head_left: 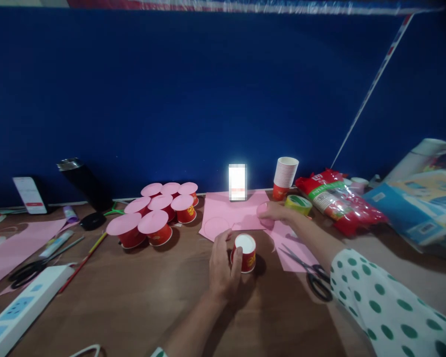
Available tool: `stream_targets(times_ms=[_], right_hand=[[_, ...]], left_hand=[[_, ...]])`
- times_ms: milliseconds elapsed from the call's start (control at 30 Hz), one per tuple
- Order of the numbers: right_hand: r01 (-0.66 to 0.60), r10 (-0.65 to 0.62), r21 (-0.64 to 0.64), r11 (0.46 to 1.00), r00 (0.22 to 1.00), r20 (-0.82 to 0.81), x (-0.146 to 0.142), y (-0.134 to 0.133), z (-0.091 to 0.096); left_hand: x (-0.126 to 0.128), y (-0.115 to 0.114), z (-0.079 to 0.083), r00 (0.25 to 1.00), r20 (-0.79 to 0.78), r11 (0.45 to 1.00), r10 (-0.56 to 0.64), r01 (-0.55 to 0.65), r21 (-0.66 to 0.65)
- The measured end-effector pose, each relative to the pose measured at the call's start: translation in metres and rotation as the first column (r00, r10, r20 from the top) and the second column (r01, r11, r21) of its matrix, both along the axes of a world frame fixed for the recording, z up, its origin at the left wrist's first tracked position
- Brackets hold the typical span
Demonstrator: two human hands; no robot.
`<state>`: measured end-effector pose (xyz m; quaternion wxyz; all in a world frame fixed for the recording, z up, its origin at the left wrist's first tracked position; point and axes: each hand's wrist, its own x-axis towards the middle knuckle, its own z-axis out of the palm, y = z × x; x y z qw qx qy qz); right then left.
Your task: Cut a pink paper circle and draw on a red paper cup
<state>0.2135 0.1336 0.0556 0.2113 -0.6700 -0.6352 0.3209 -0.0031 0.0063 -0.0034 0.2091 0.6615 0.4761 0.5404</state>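
Note:
In front of me a red paper cup [250,258] stands upside down on the wooden table, its white base facing up. My left hand [225,265] is closed around the cup's left side, with the thumb on the near side. Farther off to the right, my right hand [277,212] pinches a pink paper circle [262,210] above the pink paper sheet [238,210]. To the left, several upturned red cups [186,213] stand grouped, each with a pink paper disc [154,221] on top.
Open scissors [312,272] lie on a pink offcut [292,253] by my right forearm. Behind are a lit phone [238,182], a cup stack [285,173], a tape roll [298,204] and a red bag [338,198]. A power strip [29,302] and black bottle [83,183] stand left.

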Motion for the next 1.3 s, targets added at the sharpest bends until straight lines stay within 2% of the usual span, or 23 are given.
stream_targets(times_ms=[100, 233, 300, 367, 433, 533, 633, 733, 867, 1033, 1300], right_hand=[[0.026, -0.032, -0.027, 0.999, 0.974, -0.226, -0.008, -0.017, 0.007], [-0.022, 0.017, -0.006, 1.0, 0.877, -0.48, -0.029, -0.057, 0.031], [-0.08, 0.066, 0.002, 0.997, 0.812, -0.58, -0.041, -0.08, 0.045], [-0.139, 0.087, -0.001, 0.99, 0.624, -0.776, -0.053, -0.099, 0.057], [-0.197, 0.111, 0.003, 0.98, 0.539, -0.835, -0.062, -0.111, 0.064], [-0.208, 0.115, 0.019, 0.978, 0.463, -0.879, -0.067, -0.115, 0.066], [-0.177, 0.102, 0.024, 0.984, 0.446, -0.889, -0.063, -0.112, 0.063], [-0.086, 0.095, 0.06, 0.995, 0.507, -0.856, -0.055, -0.11, 0.056], [0.041, 0.038, 0.075, 0.996, 0.573, -0.819, -0.051, -0.111, 0.038], [0.093, -0.041, 0.015, 0.996, 0.578, -0.815, -0.055, -0.112, 0.015], [0.12, -0.088, -0.022, 0.993, 0.58, -0.81, -0.06, -0.116, -0.005]], left_hand=[[-0.004, 0.003, 0.011, 0.998, -0.02, 0.994, 0.06, -0.058, 0.095], [-0.004, -0.002, 0.044, 0.997, 0.059, 0.986, 0.039, -0.048, 0.16], [-0.001, -0.009, 0.061, 0.998, 0.069, 0.997, 0.014, -0.019, 0.072], [0.003, -0.015, 0.075, 0.995, 0.099, 0.998, -0.026, 0.033, -0.061], [0.005, -0.018, 0.085, 0.986, 0.119, 0.978, -0.117, 0.135, -0.157], [0.003, -0.014, 0.097, 0.949, 0.271, 0.945, -0.163, 0.229, -0.233], [-0.004, -0.005, 0.105, 0.884, 0.455, 0.906, -0.108, 0.276, -0.322], [-0.008, 0.003, 0.106, 0.85, 0.524, 0.893, -0.056, 0.277, -0.354], [-0.004, 0.006, 0.091, 0.85, 0.526, 0.859, -0.004, 0.272, -0.433], [0.001, 0.006, 0.071, 0.829, 0.555, 0.832, 0.061, 0.265, -0.487], [-0.001, 0.007, 0.052, 0.801, 0.585, 0.814, 0.128, 0.252, -0.523]])
